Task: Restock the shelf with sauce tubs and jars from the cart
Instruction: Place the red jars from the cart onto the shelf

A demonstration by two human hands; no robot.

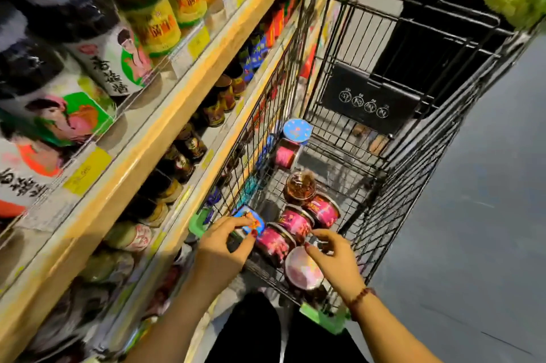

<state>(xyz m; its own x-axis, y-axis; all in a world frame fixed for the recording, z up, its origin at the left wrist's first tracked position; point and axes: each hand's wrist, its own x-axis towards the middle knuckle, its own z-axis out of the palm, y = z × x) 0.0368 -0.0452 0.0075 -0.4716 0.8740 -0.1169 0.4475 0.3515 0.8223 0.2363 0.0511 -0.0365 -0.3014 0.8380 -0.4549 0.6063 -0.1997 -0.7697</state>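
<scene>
Much left: black wire cart (413, 200) holds several pink-labelled round tubs (295, 222), lower centre. Left hand (221, 250) grips blue-lidded plastic tub (251, 219); right hand (336, 259) grip: can't tell.

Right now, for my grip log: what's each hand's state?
Left hand: grips the blue-lidded tub.
Right hand: at the pink-lidded tub; grip cannot be told.

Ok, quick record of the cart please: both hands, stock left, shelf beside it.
left hand: grips blue-lidded tub, near corner of cart
right hand: fingers curled over pink tubs, grip unclear
also in cart: clear jar, far tub with blue lid
shelf: dark jars in the row beside the cart
</scene>
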